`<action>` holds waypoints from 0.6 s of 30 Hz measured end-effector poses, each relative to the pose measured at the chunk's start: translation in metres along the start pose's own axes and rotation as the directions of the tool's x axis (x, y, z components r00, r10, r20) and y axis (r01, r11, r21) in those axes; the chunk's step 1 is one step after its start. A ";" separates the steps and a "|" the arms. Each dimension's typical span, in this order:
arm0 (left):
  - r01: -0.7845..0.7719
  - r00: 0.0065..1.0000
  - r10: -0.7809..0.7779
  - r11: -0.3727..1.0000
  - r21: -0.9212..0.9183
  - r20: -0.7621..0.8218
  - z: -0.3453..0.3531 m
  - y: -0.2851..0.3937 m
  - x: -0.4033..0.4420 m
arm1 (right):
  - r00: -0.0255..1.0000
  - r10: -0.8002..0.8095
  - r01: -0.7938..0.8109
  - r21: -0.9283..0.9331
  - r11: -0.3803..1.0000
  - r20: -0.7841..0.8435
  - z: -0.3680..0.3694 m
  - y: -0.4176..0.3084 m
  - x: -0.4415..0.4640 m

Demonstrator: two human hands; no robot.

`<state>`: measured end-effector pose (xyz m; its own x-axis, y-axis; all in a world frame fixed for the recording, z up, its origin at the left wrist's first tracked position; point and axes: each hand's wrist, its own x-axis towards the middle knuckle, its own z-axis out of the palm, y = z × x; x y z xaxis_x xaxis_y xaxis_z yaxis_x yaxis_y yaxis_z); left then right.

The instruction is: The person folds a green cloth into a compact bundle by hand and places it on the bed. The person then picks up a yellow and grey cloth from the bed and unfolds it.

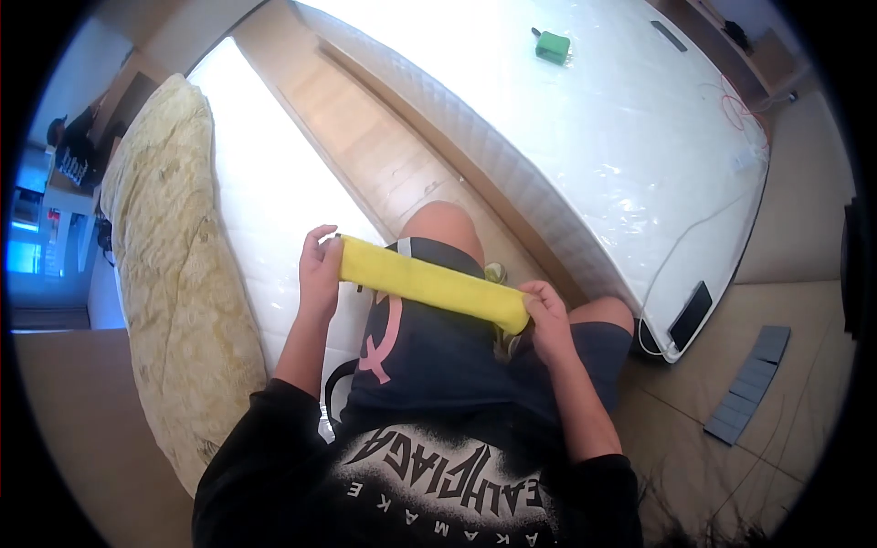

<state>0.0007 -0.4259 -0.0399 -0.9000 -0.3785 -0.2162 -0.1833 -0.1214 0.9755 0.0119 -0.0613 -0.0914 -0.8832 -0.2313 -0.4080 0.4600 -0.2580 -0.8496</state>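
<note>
A long yellow folded cloth [429, 281] is stretched between my two hands above my lap. My left hand [320, 260] pinches its left end, near the top corner. At the other end my right hand [546, 315] grips the cloth with thumb and fingers. The strip slants down toward the right, and its right end curls over. Dark shorts [438, 365] with a pink print lie beneath it.
A white mattress [265, 164] with a yellowish quilt [169, 210] is on the left. Another white mattress [512, 82] carries a green object [552, 47], a cable and a black phone-like device [692, 315]. Grey panels [749, 385] lie at the right.
</note>
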 end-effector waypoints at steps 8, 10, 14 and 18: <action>0.110 0.994 -0.110 0.980 0.166 -0.009 0.004 -0.010 0.009 | 0.999 0.044 -0.045 -0.113 0.993 -0.011 -0.002 0.022 0.007; 0.164 0.983 -0.177 0.960 0.228 0.038 -0.002 -0.025 0.011 | 0.997 0.072 -0.071 -0.134 0.988 0.002 0.000 0.025 0.005; 0.337 0.936 -0.346 0.935 0.107 0.071 -0.005 -0.042 0.011 | 0.982 0.173 -0.152 -0.223 0.963 0.076 -0.004 0.044 0.015; 0.533 0.835 -0.546 0.833 0.147 0.066 0.005 -0.030 -0.002 | 0.991 0.124 -0.090 -0.421 0.902 0.052 -0.002 0.046 0.019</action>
<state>0.0059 -0.4171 -0.0683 -0.6778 -0.1889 -0.7106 -0.6907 -0.1679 0.7034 0.0161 -0.0762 -0.1392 -0.8136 -0.3103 -0.4917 0.4564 0.1831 -0.8707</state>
